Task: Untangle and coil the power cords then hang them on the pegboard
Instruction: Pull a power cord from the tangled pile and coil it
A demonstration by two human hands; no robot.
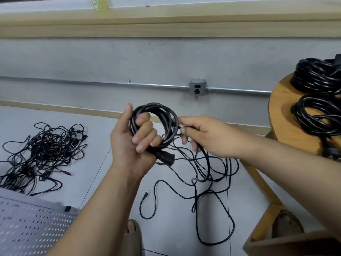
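Centrally, left hand (pixel 129 145) grips the coiled cord (pixel 167 115).

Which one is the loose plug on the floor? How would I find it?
Look at the grey floor right of the person's left forearm. A thin cord hooks upward there and ends in the plug. Its two bare metal prongs set it apart from the chunky black connector under the left hand.

Black cord coil (pixel 156 117) in left hand (pixel 129 143), right hand (pixel 204 135) pinching its loose strand above tangled floor cords (pixel 44 154).
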